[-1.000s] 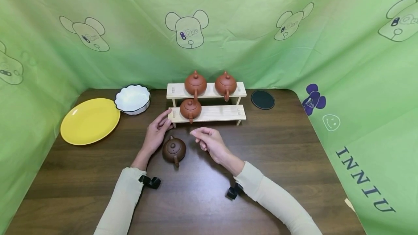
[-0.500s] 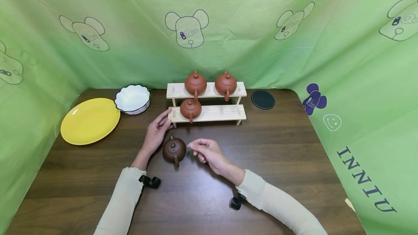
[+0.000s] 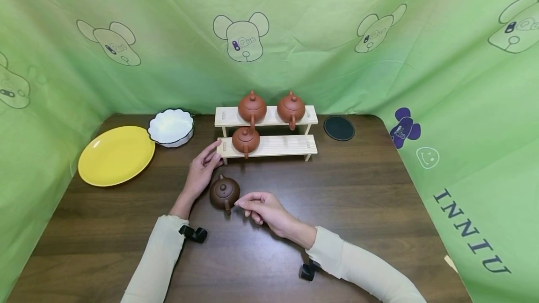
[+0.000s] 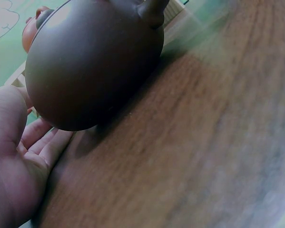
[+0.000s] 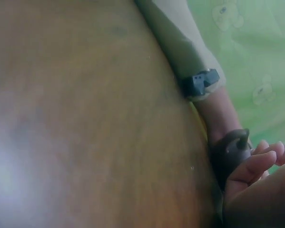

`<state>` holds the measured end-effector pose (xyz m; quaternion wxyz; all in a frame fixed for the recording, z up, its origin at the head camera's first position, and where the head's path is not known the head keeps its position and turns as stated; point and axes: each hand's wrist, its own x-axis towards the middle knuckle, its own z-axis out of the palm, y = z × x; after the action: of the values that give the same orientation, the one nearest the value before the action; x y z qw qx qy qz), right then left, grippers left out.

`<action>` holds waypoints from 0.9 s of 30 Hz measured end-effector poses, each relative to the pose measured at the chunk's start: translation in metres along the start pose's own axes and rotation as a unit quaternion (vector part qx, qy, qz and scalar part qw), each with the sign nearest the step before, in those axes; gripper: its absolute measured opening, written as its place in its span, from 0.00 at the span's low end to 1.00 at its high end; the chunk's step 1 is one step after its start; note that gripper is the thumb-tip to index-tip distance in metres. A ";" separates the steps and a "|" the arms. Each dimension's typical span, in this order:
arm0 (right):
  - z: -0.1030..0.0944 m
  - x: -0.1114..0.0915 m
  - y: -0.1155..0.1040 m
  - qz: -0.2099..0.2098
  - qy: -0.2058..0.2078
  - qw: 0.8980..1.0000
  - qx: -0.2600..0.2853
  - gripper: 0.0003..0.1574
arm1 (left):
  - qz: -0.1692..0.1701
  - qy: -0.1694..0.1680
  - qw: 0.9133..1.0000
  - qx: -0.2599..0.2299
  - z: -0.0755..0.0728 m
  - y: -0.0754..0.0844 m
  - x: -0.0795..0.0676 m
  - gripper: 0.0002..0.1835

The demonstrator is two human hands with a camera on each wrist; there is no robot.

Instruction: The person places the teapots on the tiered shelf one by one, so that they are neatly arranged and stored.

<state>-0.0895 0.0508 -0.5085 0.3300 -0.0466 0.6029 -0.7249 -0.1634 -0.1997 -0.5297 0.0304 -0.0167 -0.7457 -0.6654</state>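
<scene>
A dark brown teapot (image 3: 223,192) stands on the table between my hands, its handle toward me. My left hand (image 3: 200,173) grips the left end of the lower shelf of a pale wooden rack (image 3: 286,146); in the left wrist view the dark teapot (image 4: 94,61) covers part of that grip. My right hand (image 3: 265,210) is beside the teapot's handle, thumb and index fingertips close together, fingers loosely bent. In the right wrist view the handle shows near these fingers (image 5: 256,166), with no hold on it visible. A reddish-brown teapot (image 3: 245,140) sits on the lower shelf.
Two more reddish-brown teapots, left (image 3: 252,108) and right (image 3: 291,108), sit on the upper shelf. A yellow plate (image 3: 116,156) and a white scalloped bowl (image 3: 171,127) lie at left. A dark round coaster (image 3: 338,128) is right of the rack. Green curtain encloses the table.
My right hand has moved toward me and slightly left, from in front of the rack to beside the dark teapot's handle. My left hand, the rack and the teapots stay put.
</scene>
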 end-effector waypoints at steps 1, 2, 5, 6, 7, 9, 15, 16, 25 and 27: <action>0.001 -0.001 0.000 0.001 -0.006 1.000 -0.002 0.17 | 0.002 0.001 1.000 0.000 0.000 0.000 0.000 0.26; 0.002 -0.001 0.001 0.002 -0.010 1.000 -0.006 0.17 | 0.003 0.001 1.000 0.000 0.000 0.001 0.000 0.26; 0.004 -0.003 0.002 0.000 -0.022 1.000 -0.016 0.19 | 0.003 0.002 1.000 0.002 0.000 0.001 0.000 0.26; 0.004 -0.003 0.002 -0.001 -0.026 0.999 -0.020 0.19 | 0.003 0.002 1.000 0.002 0.000 0.001 0.000 0.26; 0.004 -0.003 0.002 -0.003 -0.030 0.999 -0.024 0.19 | 0.002 0.002 1.000 0.002 0.000 0.002 0.000 0.26; 0.006 -0.004 0.003 -0.004 -0.039 0.999 -0.028 0.20 | 0.000 0.002 1.000 0.000 0.000 0.002 0.000 0.26; 0.011 -0.005 0.005 0.030 -0.061 0.998 -0.011 0.23 | -0.005 0.000 1.000 -0.004 0.001 0.002 -0.001 0.26; 0.012 -0.005 0.006 0.038 -0.063 0.997 -0.004 0.24 | -0.006 -0.001 1.000 -0.002 0.001 0.002 -0.001 0.26; 0.021 0.000 0.007 0.074 -0.101 0.992 0.032 0.27 | 0.001 -0.004 1.000 -0.005 0.000 0.001 -0.001 0.26; 0.023 0.001 0.007 0.070 -0.105 0.992 0.027 0.25 | 0.003 -0.004 1.000 -0.007 0.000 0.001 -0.001 0.26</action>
<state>-0.0768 0.0303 -0.5094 0.4429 -0.0709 0.5468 -0.7070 -0.1621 -0.2001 -0.5290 0.0294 -0.0219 -0.7411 -0.6704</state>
